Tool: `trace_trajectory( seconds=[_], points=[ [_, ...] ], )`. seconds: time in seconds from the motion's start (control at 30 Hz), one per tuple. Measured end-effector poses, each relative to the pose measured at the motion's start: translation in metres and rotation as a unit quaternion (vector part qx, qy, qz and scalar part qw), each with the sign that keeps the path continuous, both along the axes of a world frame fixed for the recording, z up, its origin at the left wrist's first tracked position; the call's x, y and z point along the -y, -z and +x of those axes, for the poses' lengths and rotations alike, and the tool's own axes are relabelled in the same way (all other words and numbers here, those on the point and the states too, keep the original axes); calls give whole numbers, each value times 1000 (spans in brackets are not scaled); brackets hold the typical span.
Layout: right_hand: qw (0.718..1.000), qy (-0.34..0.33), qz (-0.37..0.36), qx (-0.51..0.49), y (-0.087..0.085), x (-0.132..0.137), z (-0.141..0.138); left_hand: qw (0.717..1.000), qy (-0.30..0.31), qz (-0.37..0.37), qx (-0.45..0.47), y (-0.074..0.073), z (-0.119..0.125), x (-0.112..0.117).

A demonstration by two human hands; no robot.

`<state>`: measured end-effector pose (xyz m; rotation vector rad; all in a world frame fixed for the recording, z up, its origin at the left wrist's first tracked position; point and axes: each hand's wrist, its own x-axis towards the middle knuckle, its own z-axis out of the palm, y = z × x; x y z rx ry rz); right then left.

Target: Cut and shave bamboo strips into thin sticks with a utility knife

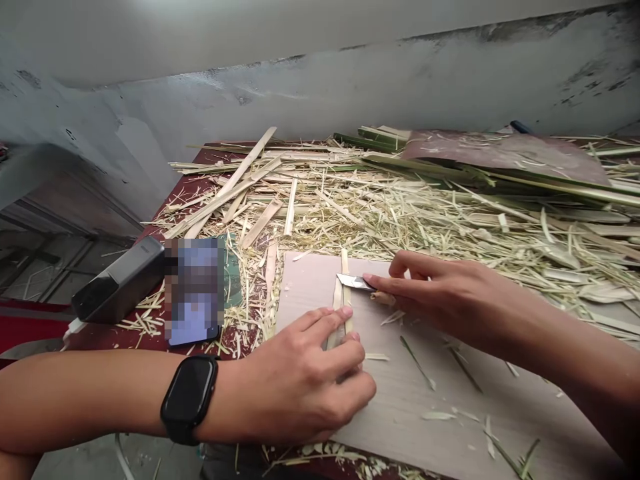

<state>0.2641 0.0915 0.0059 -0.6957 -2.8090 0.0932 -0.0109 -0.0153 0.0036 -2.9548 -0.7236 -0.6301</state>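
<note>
My left hand [320, 373], wearing a black watch on its wrist, presses its fingers down on pale bamboo-like strips [346, 261]. Two strips appear to lie side by side on a light board [500, 393], pointing away from me; their near ends are hidden under the hand. My right hand [435, 283] grips a knife [353, 281], whose slanted metal blade points left and lies over the strips just beyond my left fingertips. The knife's handle is mostly hidden by the fingers. Thin green and pale shavings [417, 360] are scattered on the board.
Pale shavings and split strips [320, 207] heap across the dark red table behind the board. A phone [195, 293] with a blurred screen leans by a grey box-shaped device [120, 280] at left. A brownish sheet [505, 157] covers green stalks near the wall.
</note>
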Motion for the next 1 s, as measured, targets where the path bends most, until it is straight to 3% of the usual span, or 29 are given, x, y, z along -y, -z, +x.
trace_trajectory(
  seconds=[0.6,0.73,0.9,1.0],
  points=[
    [993,49,105,-5,-3,8,-21,1000,9,-19,-20,0,1,-2],
    [995,41,93,-14,-2,7,-21,1000,7,-23,-14,2,1,0],
    [999,11,43,-30,0,0,-15,997,-66,-43,-25,5,2,2],
    [999,3,27,-36,1,-3,-9,996,-70,-47,-39,5,1,1]
  ],
)
